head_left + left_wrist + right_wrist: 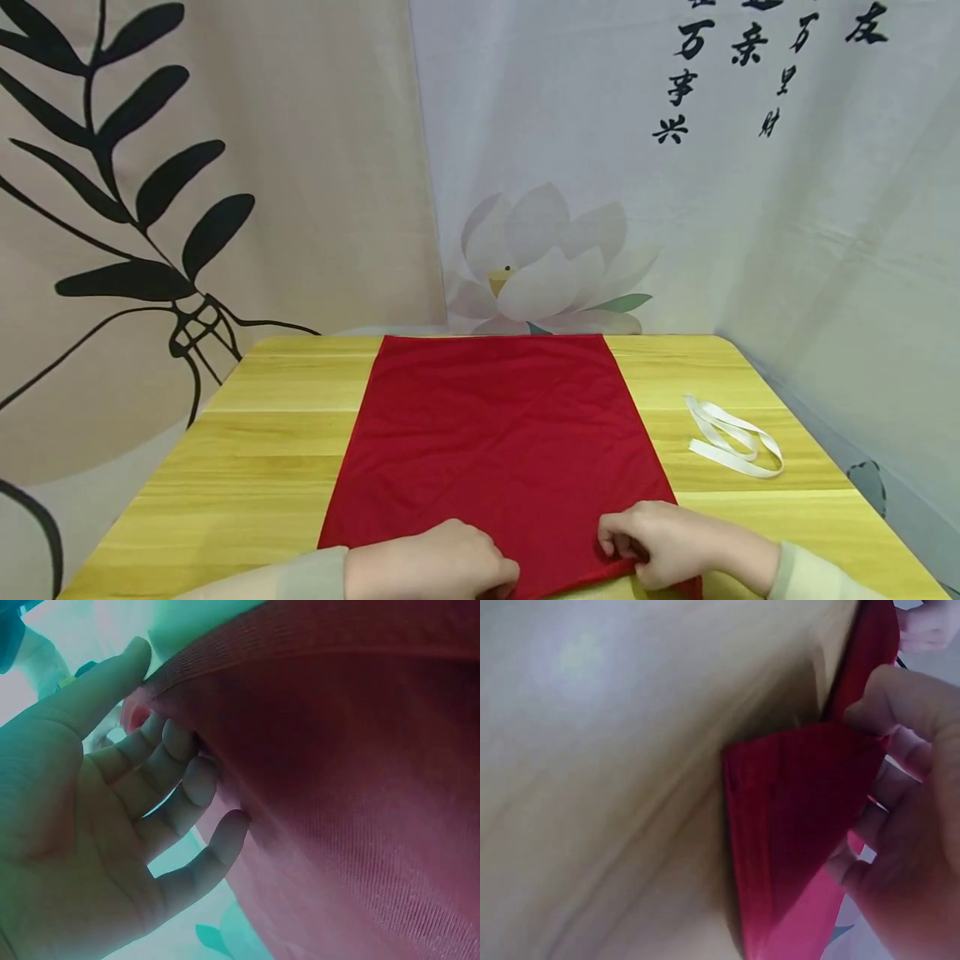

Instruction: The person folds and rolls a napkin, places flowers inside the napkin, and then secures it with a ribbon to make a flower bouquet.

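Note:
A red cloth (495, 433) with a stitched hem lies spread over the middle of the table. At its near edge my left hand (438, 562) bends over the fabric. The left wrist view shows that hand (82, 847) with thumb and fingertips pinching the hemmed edge of the cloth (337, 750). My right hand (667, 542) grips the same near edge further right, close to the corner. In the right wrist view, thumb and fingers of the right hand (922, 862) pinch the cloth, and a corner flap (780, 802) hangs folded beside them.
A loosely looped white ribbon (738, 442) lies on the wooden table (255, 450), to the right of the cloth. Beyond the far table edge hangs a backdrop curtain (322, 167) printed with leaves, a lotus and black characters.

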`<move>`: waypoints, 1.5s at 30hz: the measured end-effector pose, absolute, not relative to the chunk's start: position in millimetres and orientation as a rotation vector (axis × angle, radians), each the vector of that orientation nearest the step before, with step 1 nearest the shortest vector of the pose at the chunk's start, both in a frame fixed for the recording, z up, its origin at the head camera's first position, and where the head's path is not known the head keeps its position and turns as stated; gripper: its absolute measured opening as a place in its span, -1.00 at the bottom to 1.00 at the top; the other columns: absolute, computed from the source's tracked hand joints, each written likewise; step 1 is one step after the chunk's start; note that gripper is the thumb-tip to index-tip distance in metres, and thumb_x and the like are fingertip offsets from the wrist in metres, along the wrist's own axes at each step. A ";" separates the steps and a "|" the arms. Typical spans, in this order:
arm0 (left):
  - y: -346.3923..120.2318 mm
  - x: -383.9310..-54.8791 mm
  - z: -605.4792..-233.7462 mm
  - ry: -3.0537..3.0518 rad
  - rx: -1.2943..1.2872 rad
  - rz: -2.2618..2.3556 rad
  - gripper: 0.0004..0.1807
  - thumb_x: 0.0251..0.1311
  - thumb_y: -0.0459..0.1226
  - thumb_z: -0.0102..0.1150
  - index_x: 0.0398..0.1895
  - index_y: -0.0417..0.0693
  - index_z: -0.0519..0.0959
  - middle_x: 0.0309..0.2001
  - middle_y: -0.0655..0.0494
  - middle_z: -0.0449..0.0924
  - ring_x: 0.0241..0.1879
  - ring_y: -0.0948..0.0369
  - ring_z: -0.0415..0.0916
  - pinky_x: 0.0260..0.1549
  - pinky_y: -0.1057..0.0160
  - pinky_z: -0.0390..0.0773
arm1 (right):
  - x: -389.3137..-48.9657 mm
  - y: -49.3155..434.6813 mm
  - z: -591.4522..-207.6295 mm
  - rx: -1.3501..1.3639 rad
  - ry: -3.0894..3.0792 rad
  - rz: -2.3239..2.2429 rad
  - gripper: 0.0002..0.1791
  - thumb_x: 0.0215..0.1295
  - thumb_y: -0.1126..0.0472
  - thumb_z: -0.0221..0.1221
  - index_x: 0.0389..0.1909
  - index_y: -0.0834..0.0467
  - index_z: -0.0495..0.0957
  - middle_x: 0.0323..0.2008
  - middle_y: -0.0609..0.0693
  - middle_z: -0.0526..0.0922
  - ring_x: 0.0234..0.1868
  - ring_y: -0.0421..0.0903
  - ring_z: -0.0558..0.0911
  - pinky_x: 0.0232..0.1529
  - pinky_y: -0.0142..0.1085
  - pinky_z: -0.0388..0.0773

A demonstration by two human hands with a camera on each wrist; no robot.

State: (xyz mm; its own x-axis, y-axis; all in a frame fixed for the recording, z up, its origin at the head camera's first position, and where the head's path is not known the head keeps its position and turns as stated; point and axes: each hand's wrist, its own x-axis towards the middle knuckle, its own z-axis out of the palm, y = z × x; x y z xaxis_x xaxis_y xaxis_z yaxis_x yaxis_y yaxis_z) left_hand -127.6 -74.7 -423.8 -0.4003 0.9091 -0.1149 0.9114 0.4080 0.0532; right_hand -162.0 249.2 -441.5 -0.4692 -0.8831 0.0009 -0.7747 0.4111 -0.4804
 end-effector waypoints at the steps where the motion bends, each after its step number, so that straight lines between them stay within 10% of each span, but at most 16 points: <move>1: -74.8 -127.3 -423.5 2.524 1.629 -0.023 -0.70 -0.08 -0.27 0.37 -0.49 0.37 0.46 -0.62 0.59 0.23 -0.59 0.56 0.16 -0.61 0.51 0.19 | -162.0 250.0 -440.9 -1.441 2.413 -0.614 -0.49 -0.25 0.47 0.22 -0.31 -0.14 0.42 -0.57 -0.37 0.36 -0.59 -0.50 0.28 -0.60 -0.60 0.25; 45: -81.3 -134.0 -414.1 2.512 1.652 0.079 -0.82 -0.08 -0.20 0.38 -0.64 0.31 0.58 -0.69 0.62 0.32 -0.69 0.59 0.13 -0.70 0.56 0.19 | -167.5 300.5 -428.9 -1.257 2.423 -0.644 -0.63 -0.29 0.52 0.12 -0.51 -0.03 0.45 -0.60 -0.38 0.25 -0.59 -0.47 0.17 -0.63 -0.53 0.17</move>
State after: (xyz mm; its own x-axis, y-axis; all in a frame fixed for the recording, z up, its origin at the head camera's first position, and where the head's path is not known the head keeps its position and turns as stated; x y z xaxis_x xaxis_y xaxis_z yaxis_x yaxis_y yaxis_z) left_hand -134.0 -81.3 -414.1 -0.3903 0.9170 -0.0826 0.9099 0.3979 0.1172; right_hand -167.5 300.5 -428.9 -0.5533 -0.8285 -0.0861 -0.6766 0.5073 -0.5338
